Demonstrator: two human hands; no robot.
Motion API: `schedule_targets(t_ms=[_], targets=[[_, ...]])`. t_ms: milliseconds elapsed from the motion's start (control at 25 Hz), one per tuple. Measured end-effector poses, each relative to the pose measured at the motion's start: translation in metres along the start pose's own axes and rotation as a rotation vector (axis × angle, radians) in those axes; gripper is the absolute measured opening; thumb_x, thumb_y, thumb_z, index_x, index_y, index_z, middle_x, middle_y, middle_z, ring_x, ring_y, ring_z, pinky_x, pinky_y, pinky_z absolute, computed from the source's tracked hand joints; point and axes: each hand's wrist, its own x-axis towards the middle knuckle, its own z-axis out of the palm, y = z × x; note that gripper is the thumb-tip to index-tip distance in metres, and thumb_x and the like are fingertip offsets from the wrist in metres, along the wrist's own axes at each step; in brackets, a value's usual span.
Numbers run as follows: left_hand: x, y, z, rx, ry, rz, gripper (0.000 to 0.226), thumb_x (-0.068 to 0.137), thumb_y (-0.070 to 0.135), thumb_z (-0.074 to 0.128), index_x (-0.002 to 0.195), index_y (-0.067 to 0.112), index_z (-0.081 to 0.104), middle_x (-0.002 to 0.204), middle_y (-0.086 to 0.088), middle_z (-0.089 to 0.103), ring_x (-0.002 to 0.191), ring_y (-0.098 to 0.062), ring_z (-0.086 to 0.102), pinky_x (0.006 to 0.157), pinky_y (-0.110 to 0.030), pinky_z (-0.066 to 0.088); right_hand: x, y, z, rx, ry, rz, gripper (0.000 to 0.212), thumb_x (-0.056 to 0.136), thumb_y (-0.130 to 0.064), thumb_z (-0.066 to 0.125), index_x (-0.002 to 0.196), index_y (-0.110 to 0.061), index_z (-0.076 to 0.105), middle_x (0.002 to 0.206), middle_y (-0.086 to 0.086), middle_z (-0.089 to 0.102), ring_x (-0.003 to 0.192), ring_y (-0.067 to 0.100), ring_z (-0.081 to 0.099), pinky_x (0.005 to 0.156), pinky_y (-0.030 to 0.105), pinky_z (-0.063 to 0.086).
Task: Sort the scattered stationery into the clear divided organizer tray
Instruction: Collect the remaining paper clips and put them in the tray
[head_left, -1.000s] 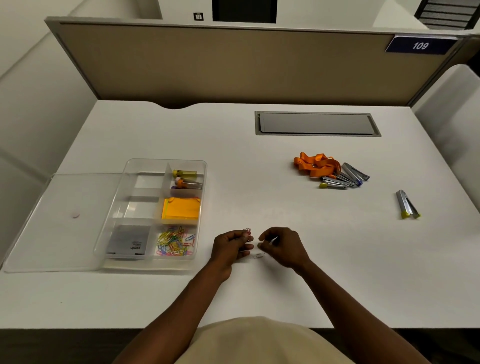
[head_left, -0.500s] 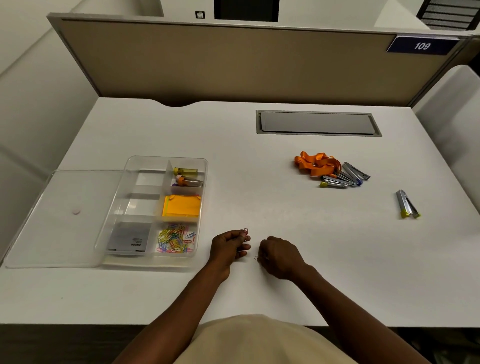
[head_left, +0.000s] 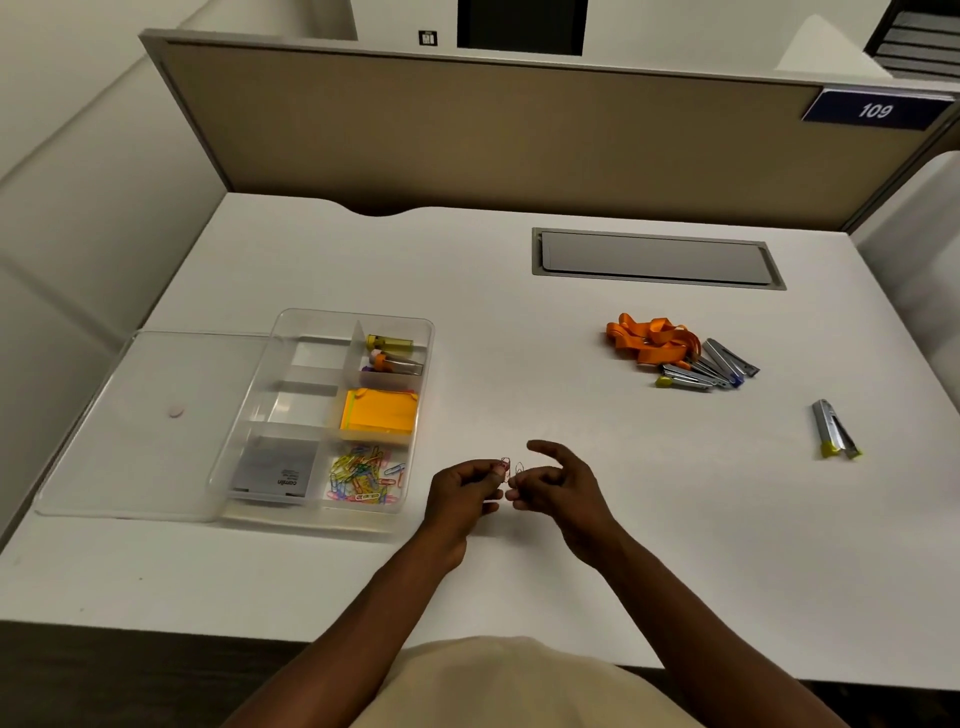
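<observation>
Both hands met over the near middle of the white desk (head_left: 519, 364), just right of the clear organizer tray (head_left: 423, 415). Left hand (head_left: 465, 493) had its fingers curled, pinching a reddish paper clip (head_left: 505, 464) at the fingertips. Right hand (head_left: 558, 486) pinched a second, pale clip (head_left: 519, 469) between thumb and a finger, its index finger lifted and extended. The two clips stood upright, just beside each other, almost touching; hands nearly fingertip to fingertip.

Tray sat to the left of the hands, its near-right compartment holding a heap of coloured paper clips (head_left: 363, 478), close to the left hand. Orange sticky notes (head_left: 382, 410) filled the compartment behind that; small staplers (head_left: 395, 356) lay in the far-right one; a grey box (head_left: 278, 470) occupied the near-left. Clear lid (head_left: 145, 415) lay flat against the tray's left side, reaching close to the desk's left edge.

Farther right, well apart from the hands: an orange lanyard (head_left: 649, 338) bunched against a cluster of staplers (head_left: 711, 366), and a lone stapler (head_left: 834, 428) near the right edge. Bare desk lay between hands and that cluster. A grey cable hatch (head_left: 657, 258) sat toward the rear partition (head_left: 467, 130).
</observation>
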Motion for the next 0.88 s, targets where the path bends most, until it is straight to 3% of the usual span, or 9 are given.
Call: schedule_targets(t_ms=[200, 440, 680, 880], targets=[[-0.007, 0.011, -0.011, 0.288, 0.245, 0.221, 0.015, 0.085, 0.026, 0.074, 0.099, 0.023, 0.076, 0.093, 0.006, 0.074, 0.088, -0.013, 0.069, 0.075, -0.032, 0.060, -0.001, -0.014, 0.040, 0.116, -0.067, 0.109, 0.018, 0.090, 0.005, 0.061, 0.104, 0.002, 0.071, 0.102, 0.023, 0.072, 0.092, 0.028, 0.070, 0.085, 0.033, 0.058], [-0.024, 0.031, -0.048, 0.461, 0.458, 0.453, 0.010, 0.084, 0.023, 0.075, 0.093, 0.025, 0.073, 0.093, 0.008, 0.066, 0.079, -0.005, 0.059, 0.063, -0.016, 0.046, 0.007, -0.031, 0.090, 0.220, -0.169, 0.204, 0.033, 0.089, 0.014, 0.045, 0.108, 0.004, 0.070, 0.106, 0.022, 0.072, 0.100, 0.030, 0.070, 0.092, 0.034, 0.057], [-0.018, 0.035, -0.098, 0.429, 0.574, 0.329, 0.017, 0.086, 0.024, 0.073, 0.103, 0.024, 0.075, 0.102, 0.004, 0.074, 0.090, -0.014, 0.067, 0.077, -0.033, 0.059, 0.026, -0.030, 0.138, 0.102, -0.261, 0.250, 0.034, 0.090, 0.012, 0.050, 0.116, -0.002, 0.067, 0.118, 0.021, 0.067, 0.107, 0.030, 0.067, 0.094, 0.035, 0.056], [-0.020, 0.037, -0.104, 0.372, 0.594, 0.355, 0.015, 0.091, 0.017, 0.067, 0.103, 0.019, 0.076, 0.098, 0.003, 0.074, 0.086, -0.009, 0.065, 0.065, -0.017, 0.051, 0.028, -0.025, 0.148, 0.028, -0.319, 0.207, 0.036, 0.094, 0.007, 0.049, 0.124, -0.006, 0.064, 0.122, 0.013, 0.065, 0.113, 0.025, 0.062, 0.099, 0.039, 0.052]])
